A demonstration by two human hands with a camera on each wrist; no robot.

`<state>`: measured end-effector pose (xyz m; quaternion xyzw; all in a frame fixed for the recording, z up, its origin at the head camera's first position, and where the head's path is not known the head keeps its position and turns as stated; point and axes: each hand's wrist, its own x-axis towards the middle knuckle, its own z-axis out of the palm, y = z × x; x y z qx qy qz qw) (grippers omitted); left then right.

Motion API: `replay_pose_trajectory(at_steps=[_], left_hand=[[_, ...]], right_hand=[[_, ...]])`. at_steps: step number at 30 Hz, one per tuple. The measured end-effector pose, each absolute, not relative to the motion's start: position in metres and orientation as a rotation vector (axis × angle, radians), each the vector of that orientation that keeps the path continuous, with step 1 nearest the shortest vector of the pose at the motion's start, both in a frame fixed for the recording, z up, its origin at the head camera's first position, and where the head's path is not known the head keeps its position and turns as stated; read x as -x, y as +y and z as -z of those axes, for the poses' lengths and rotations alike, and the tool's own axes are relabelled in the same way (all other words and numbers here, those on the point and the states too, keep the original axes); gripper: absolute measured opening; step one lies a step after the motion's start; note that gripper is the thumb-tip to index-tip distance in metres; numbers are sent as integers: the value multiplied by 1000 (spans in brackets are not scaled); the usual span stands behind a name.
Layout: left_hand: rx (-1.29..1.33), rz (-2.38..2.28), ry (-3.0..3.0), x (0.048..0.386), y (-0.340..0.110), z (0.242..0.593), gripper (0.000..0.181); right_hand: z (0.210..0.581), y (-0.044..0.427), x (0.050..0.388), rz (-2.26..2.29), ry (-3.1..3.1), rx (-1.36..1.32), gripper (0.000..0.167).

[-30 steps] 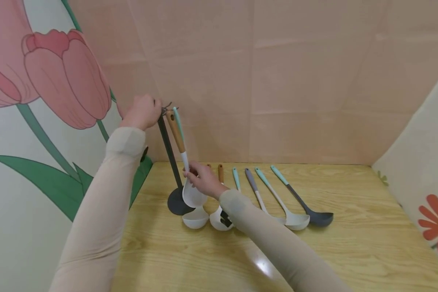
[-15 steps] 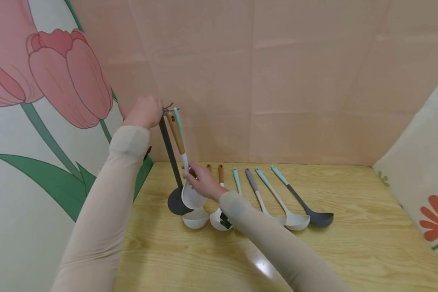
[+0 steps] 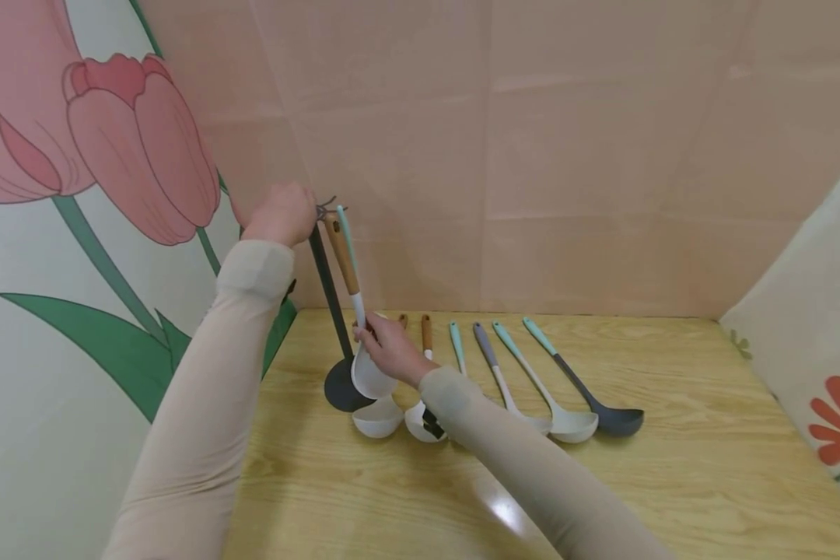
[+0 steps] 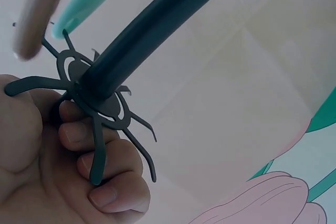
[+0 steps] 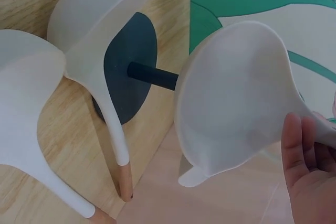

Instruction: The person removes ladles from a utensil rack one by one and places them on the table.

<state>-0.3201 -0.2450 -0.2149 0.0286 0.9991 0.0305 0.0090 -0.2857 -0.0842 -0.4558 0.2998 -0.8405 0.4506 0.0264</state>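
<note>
My left hand (image 3: 283, 214) grips the top of a dark utensil stand, its fingers curled beneath the hook ring (image 4: 97, 85) in the left wrist view. The stand's pole (image 3: 330, 292) rises from a round base (image 3: 341, 387). My right hand (image 3: 392, 350) pinches a white ladle near its neck; the wooden handle (image 3: 343, 253) points up to the hooks. I cannot tell whether it hangs on one. The ladle's bowl (image 5: 231, 93) faces the right wrist camera. Behind it, a turquoise-handled utensil (image 4: 92, 1) reaches a hook; its lower part is mostly hidden.
Two white ladles with wooden handles, one with its bowl (image 3: 378, 418) by the base, lie on the wooden table (image 3: 364, 498). To their right lie a turquoise-handled one, a purple-handled ladle (image 3: 486, 346), a turquoise-and-white ladle (image 3: 572, 426) and a dark-bowled ladle (image 3: 617, 421). A tulip-printed wall stands left.
The head view has shifted slightly, so everything sits a little farther right. Both hands keep their holds, and the ladle's bowl has moved only slightly.
</note>
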Motion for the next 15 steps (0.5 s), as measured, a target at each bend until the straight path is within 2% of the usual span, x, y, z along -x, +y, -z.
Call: replay_pose_trajectory(at_steps=[10,15], left_hand=[[-19,-135,3113,321,-238,214,23],[8,-124,3110,321,-235,212,24]], right_hand=[[450,-82,288,-1339,-2610,-961,28],[452,-78,287,-1314,-2606,-970,24]])
